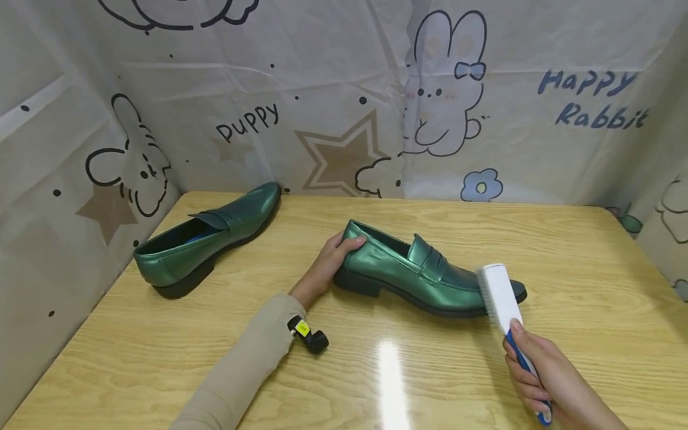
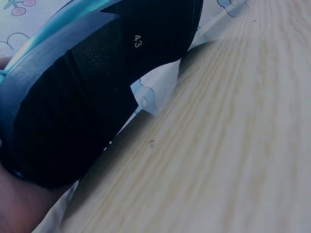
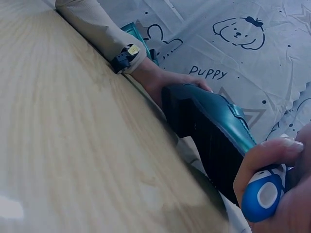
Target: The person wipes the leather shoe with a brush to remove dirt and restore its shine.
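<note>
My left hand point(image 1: 329, 258) grips the heel end of a shiny green loafer point(image 1: 398, 263), thumb over the back rim. The loafer's toe points right, and its dark sole point(image 2: 63, 107), marked 43, faces the left wrist camera. In my right hand point(image 1: 543, 370) is a brush with a white head point(image 1: 501, 292) and a blue-and-white handle point(image 3: 262, 199). The bristles are at the loafer's toe area; the brush head covers part of the toe. A matching green loafer point(image 1: 215, 236) stands on the left, apart from both hands.
The wooden table point(image 1: 430, 376) carries both loafers. Behind it and along its sides hangs a pale printed cloth point(image 1: 333, 77) with cartoon animals. A small black device point(image 1: 309, 335) with a yellow label is on the left sleeve's cuff.
</note>
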`<state>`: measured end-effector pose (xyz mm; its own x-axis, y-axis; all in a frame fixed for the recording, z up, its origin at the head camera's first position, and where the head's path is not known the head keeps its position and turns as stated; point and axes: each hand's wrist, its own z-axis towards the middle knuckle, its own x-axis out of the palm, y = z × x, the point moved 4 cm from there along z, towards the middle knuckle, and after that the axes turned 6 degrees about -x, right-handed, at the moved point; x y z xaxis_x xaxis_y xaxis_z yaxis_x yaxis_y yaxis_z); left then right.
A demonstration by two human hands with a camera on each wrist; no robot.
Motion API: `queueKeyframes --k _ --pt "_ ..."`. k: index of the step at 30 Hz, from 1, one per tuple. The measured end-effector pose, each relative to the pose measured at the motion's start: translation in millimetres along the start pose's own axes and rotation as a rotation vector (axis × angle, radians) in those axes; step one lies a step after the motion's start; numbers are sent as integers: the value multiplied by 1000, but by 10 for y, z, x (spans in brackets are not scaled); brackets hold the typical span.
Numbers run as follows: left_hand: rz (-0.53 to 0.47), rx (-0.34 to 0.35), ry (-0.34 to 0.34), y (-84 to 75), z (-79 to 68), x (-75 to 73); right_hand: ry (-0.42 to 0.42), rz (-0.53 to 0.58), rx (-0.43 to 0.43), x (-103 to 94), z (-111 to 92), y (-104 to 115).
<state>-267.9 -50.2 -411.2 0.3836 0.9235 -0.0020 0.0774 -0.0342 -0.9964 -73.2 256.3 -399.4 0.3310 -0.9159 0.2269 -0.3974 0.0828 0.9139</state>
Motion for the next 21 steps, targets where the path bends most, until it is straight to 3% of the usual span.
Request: queueKeyframes --k 6,15,21 --pt "2 9 24 20 4 -5 -25 66 10 8 -73 -105" --pt "0 26 44 23 1 -20 11 -41 -140 10 129 173" --pt "-1 36 39 -1 -21 -14 28 -58 -92 -11 113 190"
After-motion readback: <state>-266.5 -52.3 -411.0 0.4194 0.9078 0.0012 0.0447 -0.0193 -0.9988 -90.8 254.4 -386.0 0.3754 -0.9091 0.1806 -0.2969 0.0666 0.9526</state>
